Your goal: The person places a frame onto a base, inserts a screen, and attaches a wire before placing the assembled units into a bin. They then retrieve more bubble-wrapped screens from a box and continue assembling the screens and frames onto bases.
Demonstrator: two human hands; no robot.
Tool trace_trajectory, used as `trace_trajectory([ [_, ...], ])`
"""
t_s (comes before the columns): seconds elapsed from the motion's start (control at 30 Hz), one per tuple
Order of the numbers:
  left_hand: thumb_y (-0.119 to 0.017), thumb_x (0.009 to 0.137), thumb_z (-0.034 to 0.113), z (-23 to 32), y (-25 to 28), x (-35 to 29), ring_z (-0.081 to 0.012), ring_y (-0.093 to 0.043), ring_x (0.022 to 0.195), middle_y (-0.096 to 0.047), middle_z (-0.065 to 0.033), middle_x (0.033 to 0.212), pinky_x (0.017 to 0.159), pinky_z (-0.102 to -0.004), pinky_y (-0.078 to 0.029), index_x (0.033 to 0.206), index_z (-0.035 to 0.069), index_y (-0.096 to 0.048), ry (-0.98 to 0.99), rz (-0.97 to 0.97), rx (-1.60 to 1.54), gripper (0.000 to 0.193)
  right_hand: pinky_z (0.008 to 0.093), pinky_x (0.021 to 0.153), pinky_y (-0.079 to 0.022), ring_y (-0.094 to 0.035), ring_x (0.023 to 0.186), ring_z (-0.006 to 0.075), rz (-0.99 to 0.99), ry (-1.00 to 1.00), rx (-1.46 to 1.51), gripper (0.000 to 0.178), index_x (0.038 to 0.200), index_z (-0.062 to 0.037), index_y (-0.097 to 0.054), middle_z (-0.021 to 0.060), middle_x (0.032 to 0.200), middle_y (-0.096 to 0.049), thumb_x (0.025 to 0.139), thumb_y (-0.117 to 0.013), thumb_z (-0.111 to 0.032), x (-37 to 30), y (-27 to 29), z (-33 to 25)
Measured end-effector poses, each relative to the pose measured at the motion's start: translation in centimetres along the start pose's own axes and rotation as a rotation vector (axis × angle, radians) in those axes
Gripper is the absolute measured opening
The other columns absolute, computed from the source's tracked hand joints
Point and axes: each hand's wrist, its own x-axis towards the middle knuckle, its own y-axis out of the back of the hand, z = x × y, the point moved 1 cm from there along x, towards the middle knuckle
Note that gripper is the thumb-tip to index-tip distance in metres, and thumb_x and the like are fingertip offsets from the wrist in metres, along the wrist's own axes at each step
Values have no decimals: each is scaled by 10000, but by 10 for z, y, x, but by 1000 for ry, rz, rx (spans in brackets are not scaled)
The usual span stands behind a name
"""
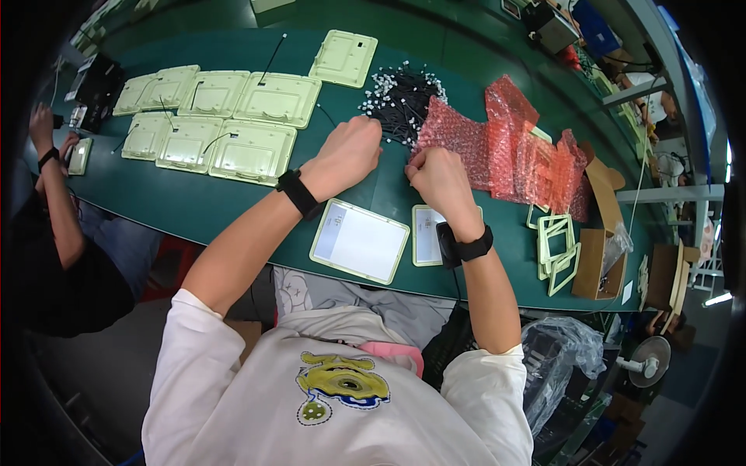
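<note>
My left hand (351, 155) is closed over the table, right at the near-left side of a heap of short black cables with white connectors (408, 93). Whatever its fingers hold, if anything, is hidden. My right hand (439, 177) is also closed, fingertips curled toward the left hand, in front of the pink bubble wrap (458, 144); its contents cannot be made out. Below the hands lies a pale-green-rimmed panel with a white face (365, 241). A second such panel (425, 237) sits partly under my right wrist.
Pale green back covers (252, 151), several with a black cable, lie in rows at left; another cover (343, 58) sits farther back. Thin green frames (556, 245) and a cardboard box (600, 264) stand at right. A co-worker's hand (43, 128) shows at far left.
</note>
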Motion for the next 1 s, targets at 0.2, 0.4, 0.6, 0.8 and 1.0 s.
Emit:
trace_trajectory([
  [0.2,-768,849,79,-3,7,5,-407,-752,807,-741,-226,809,715,-486,-597,822,-74,-716,44,-18,-109,164,326,581,-526,-723,683,191,-324,-177,991,130,957,-15,-728,117,867,-757,965,-765,-139,-11,29,17],
  [0.4,-761,918,51,-9,45,-11,-170,-723,742,-725,-107,803,656,-291,-574,903,-59,-727,374,-290,-707,116,246,568,-504,-684,699,115,-342,-139,1310,79,1039,-12,-691,76,927,-726,1007,-716,-80,-49,61,19],
  [0.6,-733,983,36,-14,38,-24,-142,-710,782,-728,-88,910,700,-237,-580,1083,-70,-719,456,-431,-1203,146,270,624,-557,-717,733,149,-240,-122,1302,98,1059,30,-702,105,945,-737,983,-726,-27,-81,60,18],
  [0.8,-717,1011,41,-16,24,-16,-114,-712,799,-738,-85,983,725,-240,-596,1148,-66,-712,488,-329,-1537,174,278,662,-567,-737,765,169,-166,-119,1201,82,1006,50,-734,129,944,-765,943,-761,7,-96,50,34],
  [1.0,-746,987,41,-5,28,-26,-150,-728,826,-754,-112,1002,750,-269,-603,1145,-63,-716,427,-367,-1383,191,283,777,-602,-757,848,175,-69,-163,992,97,993,80,-764,157,944,-790,908,-780,35,-98,35,42],
])
